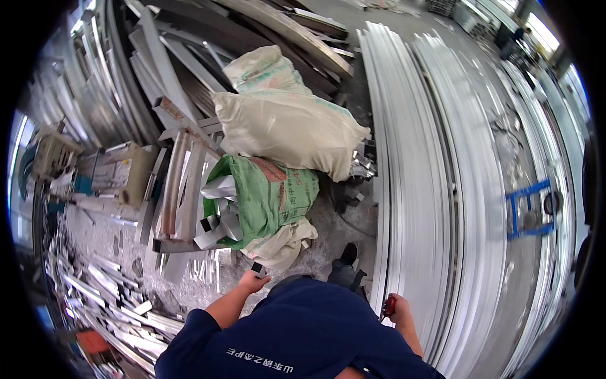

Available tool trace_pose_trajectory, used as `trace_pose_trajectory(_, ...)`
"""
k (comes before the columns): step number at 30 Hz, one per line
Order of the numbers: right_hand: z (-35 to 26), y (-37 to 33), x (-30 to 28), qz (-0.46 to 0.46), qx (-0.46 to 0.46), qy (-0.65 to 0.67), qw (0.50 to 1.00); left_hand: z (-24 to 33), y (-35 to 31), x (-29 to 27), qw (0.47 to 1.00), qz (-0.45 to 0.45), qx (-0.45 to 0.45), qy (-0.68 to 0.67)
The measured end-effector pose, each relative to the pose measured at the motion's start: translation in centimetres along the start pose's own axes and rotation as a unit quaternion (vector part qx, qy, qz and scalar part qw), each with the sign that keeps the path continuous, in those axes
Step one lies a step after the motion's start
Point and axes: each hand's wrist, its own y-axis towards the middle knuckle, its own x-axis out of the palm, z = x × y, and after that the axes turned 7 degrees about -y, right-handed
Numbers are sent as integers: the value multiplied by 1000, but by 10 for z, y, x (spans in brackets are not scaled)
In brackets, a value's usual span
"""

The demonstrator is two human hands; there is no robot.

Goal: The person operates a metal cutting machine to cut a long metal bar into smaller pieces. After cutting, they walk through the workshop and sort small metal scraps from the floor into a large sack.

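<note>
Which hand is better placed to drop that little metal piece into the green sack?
Probably the left hand: it already holds the small metal piece, just below the green sack. The right hand grips a red-handled tool beside the long profiles.

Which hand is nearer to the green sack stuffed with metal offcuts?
Left. The left hand, gripping a small metal piece, is just below the green sack. The right hand, holding a red-handled tool, is far off by the long aluminium profiles.

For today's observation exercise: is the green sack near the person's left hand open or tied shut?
Open. The green sack gapes at its mouth, and pale metal offcuts stick out of it, beyond the left hand.
</note>
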Motion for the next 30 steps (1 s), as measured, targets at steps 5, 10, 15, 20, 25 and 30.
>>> trace_pose_trajectory(5,-94,42,-33,6,-2,-80,997,97,-11,9,995,49,-57,58)
trace_pose_trajectory(10,-178,74,-60,12,3,-146,989,141,-11,27,991,45,-122,42)
trace_pose_trajectory(15,-235,98,-53,-2,-13,-183,983,140,-25,49,985,82,-147,23)
trace_pose_trajectory(20,-272,87,-4,-24,-38,-231,972,114,-20,63,958,110,-239,-114)
trace_pose_trajectory(25,-286,61,26,-48,-43,-316,946,78,12,65,914,211,-292,-189)
trace_pose_trajectory(30,-305,29,31,-15,-51,-381,923,54,65,56,868,331,-267,-256)
